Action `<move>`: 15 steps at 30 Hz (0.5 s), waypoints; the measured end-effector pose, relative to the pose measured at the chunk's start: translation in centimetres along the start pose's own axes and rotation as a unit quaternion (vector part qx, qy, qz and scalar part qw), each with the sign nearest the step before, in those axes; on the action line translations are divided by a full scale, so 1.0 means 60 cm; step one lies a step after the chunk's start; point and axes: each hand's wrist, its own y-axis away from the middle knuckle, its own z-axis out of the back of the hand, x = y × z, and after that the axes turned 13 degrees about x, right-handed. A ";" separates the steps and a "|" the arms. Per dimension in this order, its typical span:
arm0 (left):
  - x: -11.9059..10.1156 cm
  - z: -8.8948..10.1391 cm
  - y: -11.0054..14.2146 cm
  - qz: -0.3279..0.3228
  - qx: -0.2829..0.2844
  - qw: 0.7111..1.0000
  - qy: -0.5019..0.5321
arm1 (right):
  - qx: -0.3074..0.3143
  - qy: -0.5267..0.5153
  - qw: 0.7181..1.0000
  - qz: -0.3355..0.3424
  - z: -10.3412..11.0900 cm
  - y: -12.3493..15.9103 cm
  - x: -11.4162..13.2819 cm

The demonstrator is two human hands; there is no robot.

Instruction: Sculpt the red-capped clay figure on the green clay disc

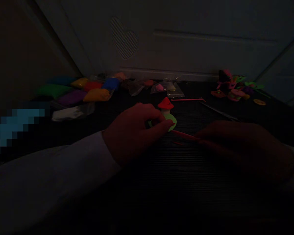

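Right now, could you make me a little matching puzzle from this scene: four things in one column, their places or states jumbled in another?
1. red cap
2. light green base
3. right hand
4. purple packet

A. holding a pink stick
B. just behind the white packet
C. on top of a pale stem
D. touched by the left hand

Right pairs: 1-C, 2-D, 3-A, 4-B.
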 end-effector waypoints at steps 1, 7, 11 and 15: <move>0.001 -0.001 0.000 -0.009 0.000 1.000 -0.009 | -0.007 0.010 1.000 0.000 -0.001 0.000 0.000; 0.004 -0.011 0.003 -0.065 0.011 0.994 -0.091 | -0.016 0.127 0.991 0.025 -0.008 0.005 -0.004; 0.003 -0.012 0.005 -0.086 0.026 0.989 -0.115 | -0.013 0.122 0.992 0.028 -0.008 0.006 0.000; 0.002 -0.014 0.004 -0.108 0.046 0.985 -0.130 | -0.018 0.074 0.997 -0.005 -0.008 0.003 0.004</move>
